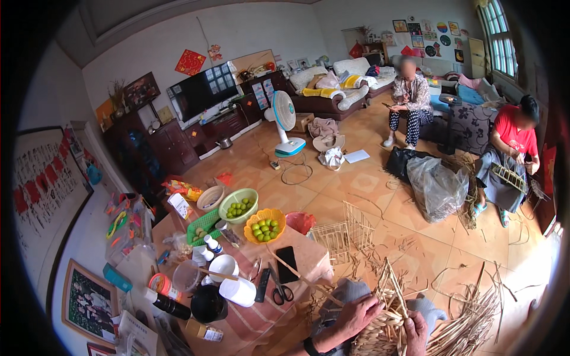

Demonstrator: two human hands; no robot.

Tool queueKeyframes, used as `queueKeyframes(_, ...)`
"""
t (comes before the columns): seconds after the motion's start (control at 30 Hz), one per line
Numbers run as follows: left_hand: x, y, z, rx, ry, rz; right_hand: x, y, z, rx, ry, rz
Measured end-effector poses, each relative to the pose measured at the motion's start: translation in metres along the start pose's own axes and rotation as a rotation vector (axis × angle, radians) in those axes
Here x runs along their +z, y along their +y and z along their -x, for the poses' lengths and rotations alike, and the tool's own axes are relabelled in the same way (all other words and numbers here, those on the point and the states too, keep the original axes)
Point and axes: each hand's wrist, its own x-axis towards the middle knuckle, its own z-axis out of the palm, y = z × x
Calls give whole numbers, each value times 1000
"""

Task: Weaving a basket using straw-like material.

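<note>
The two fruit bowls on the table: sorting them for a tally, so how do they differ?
The orange bowl has a scalloped rim, the green bowl a smooth one. The green bowl looks larger and sits farther from the left hand, beside a green basket. Both hold green round fruit.

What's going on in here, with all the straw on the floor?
The person wearing the camera is holding a half-woven straw basket in the lap, left hand on its side, right hand on its rim, loose stalks sticking up from it. More straw litters the tiled floor. Across the room a person in a red shirt handles another woven piece, and a seated person looks down at something small.
</note>
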Motion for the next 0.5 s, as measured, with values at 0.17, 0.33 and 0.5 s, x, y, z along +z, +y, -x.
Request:
queueKeyframes(0.17, -1, 4, 0, -31, -7, -29, 0, 0, 1, 0, -1, -79)
queueKeyframes(0.33, 4, 6, 0, -35, 57, 32, -5, 4, 2, -17, -9, -60)
queueKeyframes(0.5, 15, -11, 10, -74, 73, -12, -3, 15, 1, -29, 14, -97)
